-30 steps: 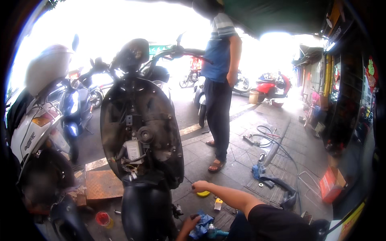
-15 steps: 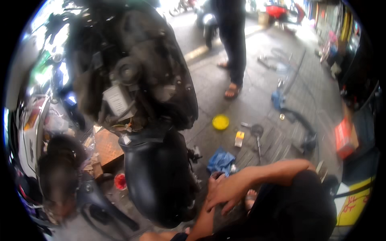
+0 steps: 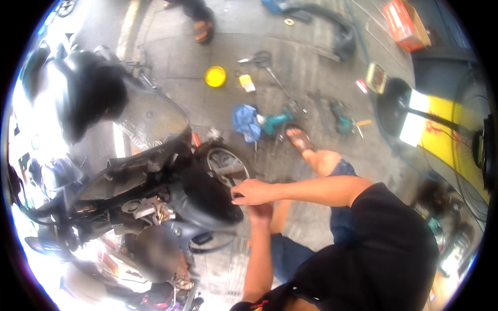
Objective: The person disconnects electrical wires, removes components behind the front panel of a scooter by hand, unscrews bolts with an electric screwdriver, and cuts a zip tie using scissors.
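Note:
My right hand (image 3: 254, 192) is at the tail of a dark, partly stripped scooter (image 3: 207, 197), beside its wheel (image 3: 239, 165). Its fingers are curled and closed; what they hold, if anything, is too small or hidden to name. Just below it, partly covered by it, is my left hand (image 3: 261, 213), whose fingers are hidden. Beyond the hands, a blue cloth (image 3: 245, 123) lies on the ground against a teal power tool (image 3: 279, 119). A second teal tool (image 3: 342, 123) lies further right.
A yellow round lid (image 3: 215, 76), a small yellow-and-white box (image 3: 247, 83) and black-handled scissors (image 3: 261, 58) lie on the paving. Another person's sandalled foot (image 3: 203, 31) stands beyond. An orange carton (image 3: 402, 26), a yellow board (image 3: 438, 132) and a fan (image 3: 474, 147) are at right.
The view has swung down and to the right, so the scooter appears lower and further left. My hands, earlier crossed near the blue cloth, now meet at the scooter's tail.

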The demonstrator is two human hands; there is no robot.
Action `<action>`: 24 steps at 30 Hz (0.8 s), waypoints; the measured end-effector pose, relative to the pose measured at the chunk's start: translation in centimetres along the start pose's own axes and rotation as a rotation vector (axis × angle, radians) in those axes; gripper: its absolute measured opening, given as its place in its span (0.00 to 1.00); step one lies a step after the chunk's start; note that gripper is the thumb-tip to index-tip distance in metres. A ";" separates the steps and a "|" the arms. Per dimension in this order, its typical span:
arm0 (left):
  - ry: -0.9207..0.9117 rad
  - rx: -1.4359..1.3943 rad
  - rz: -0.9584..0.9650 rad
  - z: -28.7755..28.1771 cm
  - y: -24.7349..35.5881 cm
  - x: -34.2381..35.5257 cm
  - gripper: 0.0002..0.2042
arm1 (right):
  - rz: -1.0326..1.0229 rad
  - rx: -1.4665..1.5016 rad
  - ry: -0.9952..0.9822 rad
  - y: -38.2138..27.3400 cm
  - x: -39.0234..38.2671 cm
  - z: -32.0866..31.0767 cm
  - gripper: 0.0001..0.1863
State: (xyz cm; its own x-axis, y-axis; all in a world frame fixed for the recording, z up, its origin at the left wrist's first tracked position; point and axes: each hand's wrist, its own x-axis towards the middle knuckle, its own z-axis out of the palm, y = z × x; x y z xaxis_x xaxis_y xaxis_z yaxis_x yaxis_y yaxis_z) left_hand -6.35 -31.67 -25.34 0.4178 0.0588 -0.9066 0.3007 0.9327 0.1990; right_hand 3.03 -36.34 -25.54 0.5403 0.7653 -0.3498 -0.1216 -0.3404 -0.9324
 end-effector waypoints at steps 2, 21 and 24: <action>0.033 0.068 0.039 7.6 2.2 -6.2 0.18 | 0.147 0.304 0.130 -3.9 -3.3 -0.5 0.17; 0.016 0.826 0.278 14.4 11.0 -17.9 0.13 | 0.538 0.460 1.001 -0.6 -28.2 -31.5 0.16; 0.134 0.839 0.353 13.5 12.8 -17.9 0.12 | 0.519 0.413 1.171 3.4 -30.4 -34.1 0.16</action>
State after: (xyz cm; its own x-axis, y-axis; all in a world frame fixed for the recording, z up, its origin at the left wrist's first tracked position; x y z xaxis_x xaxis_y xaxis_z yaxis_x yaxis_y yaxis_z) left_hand 1.62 -25.59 -1.52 0.5162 0.3807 -0.7672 0.7199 0.2925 0.6295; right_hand 14.62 -79.42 -14.98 0.7189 -0.3848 -0.5789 -0.6557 -0.0991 -0.7485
